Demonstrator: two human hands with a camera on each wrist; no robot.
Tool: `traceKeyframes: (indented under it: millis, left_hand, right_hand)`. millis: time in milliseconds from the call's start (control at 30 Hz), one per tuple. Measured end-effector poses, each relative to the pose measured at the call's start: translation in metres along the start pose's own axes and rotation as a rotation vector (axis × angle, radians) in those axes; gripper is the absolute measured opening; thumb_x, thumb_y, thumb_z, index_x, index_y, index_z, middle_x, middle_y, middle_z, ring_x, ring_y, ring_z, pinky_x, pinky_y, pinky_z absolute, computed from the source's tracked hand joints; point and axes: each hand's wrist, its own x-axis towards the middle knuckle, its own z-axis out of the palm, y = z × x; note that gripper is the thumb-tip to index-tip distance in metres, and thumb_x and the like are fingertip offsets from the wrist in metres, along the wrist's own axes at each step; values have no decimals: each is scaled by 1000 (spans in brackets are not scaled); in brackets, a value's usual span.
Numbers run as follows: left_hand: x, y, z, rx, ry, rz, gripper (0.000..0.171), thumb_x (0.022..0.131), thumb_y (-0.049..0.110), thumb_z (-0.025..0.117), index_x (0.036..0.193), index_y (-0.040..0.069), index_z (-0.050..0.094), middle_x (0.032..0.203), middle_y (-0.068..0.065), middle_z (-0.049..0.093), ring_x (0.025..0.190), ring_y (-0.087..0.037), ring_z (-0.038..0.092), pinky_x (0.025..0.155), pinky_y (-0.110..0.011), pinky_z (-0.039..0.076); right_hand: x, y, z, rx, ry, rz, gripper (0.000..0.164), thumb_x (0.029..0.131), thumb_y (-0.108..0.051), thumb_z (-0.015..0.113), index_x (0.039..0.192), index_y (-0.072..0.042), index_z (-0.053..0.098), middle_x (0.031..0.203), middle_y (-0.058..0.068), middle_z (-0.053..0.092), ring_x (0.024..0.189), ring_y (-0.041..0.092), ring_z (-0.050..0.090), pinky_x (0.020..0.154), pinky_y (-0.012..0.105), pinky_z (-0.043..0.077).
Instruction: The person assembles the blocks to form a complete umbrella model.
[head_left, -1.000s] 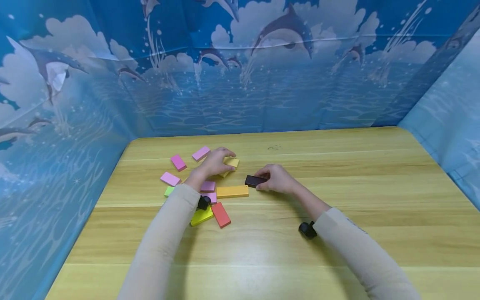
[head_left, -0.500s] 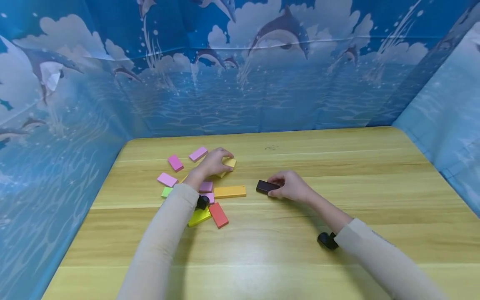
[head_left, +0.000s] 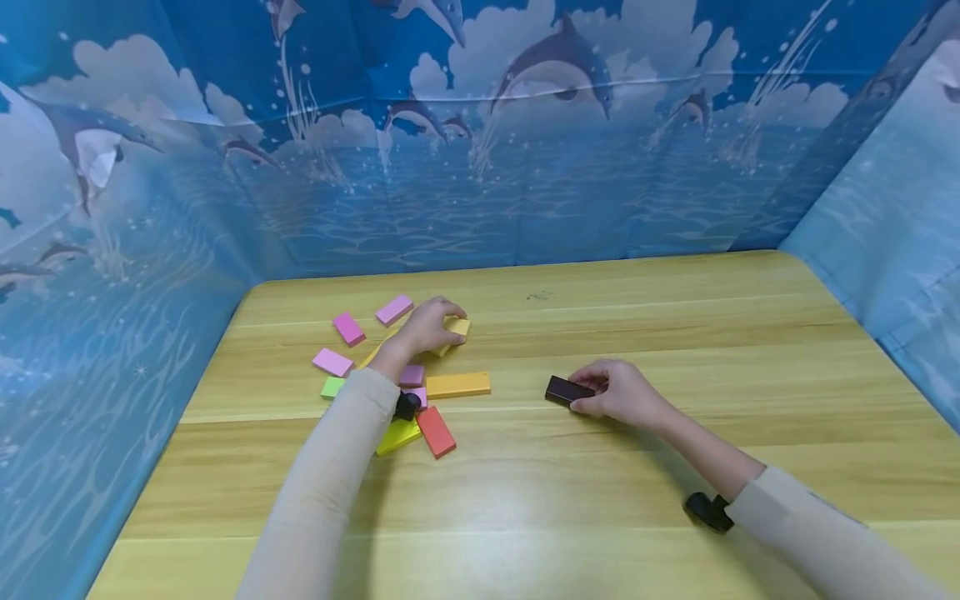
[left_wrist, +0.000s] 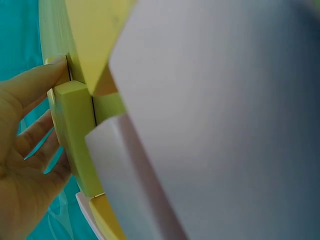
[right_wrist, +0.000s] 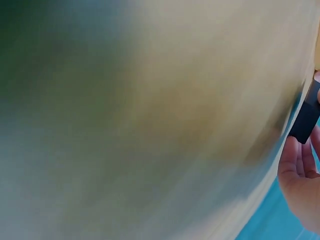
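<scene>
In the head view my right hand [head_left: 626, 393] pinches a black block [head_left: 564, 390] between thumb and fingers, low over the table right of the other blocks. The same black block [right_wrist: 306, 116] shows at the right edge of the right wrist view. My left hand [head_left: 429, 327] grips a pale yellow block [head_left: 459, 327], which overlaps another yellow block below it. In the left wrist view the left thumb lies on the near edge of that block, and a yellow-green block [left_wrist: 77, 135] stands beside it. An orange block [head_left: 459, 384] lies flat between the two hands.
Pink blocks [head_left: 348, 328] lie at the left and back left. A red block [head_left: 437, 432] and a yellow-green one [head_left: 397, 437] lie nearer the front, with a light green block [head_left: 332, 387] left of the forearm. A dolphin-print curtain [head_left: 480, 192] borders the wooden table [head_left: 525, 517].
My right hand has carried the black block right and toward the front, away from the orange block. The left hand stays in place on the pale yellow block.
</scene>
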Motion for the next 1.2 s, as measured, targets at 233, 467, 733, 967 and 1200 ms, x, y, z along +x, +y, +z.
traceKeyframes:
  millis: [233,467,733,967,1200]
  left_hand:
    - [3,-1,1,-1,-3,-4,42,82,16,72,120,2,62,120,-16,56,113,-29,50,98,-39,38]
    - [6,1,2,-20,-19,-8,41,82,15,72,120,2,62,120,-15,57,112,-26,51,96,-37,39]
    - [6,3,4,-23,-21,-2,40,81,12,73,118,3,63,120,-14,57,111,-26,52,94,-36,41]
    - [7,4,4,-32,-27,-5,40,81,12,73,119,3,63,121,-14,57,111,-26,52,93,-36,41]
    - [7,7,2,-24,-21,8,40,81,12,73,119,5,63,120,-13,57,111,-25,52,94,-37,41]
  right_hand:
    - [-12,4,-1,5,15,7,37,76,-14,77,107,3,66,97,12,64,79,19,55,67,30,47]
    - [-20,4,2,2,48,29,38,74,-15,78,105,3,66,92,10,65,76,18,56,65,27,47]
    - [-25,-2,12,-8,81,8,37,72,-12,79,102,5,66,87,9,64,75,17,57,64,25,48]
    - [-26,-6,18,-19,105,31,38,71,-12,79,103,5,66,89,9,64,77,17,57,66,27,48]
    - [-27,-9,21,-32,116,45,42,69,-13,81,104,4,66,85,7,62,74,17,54,64,26,45]
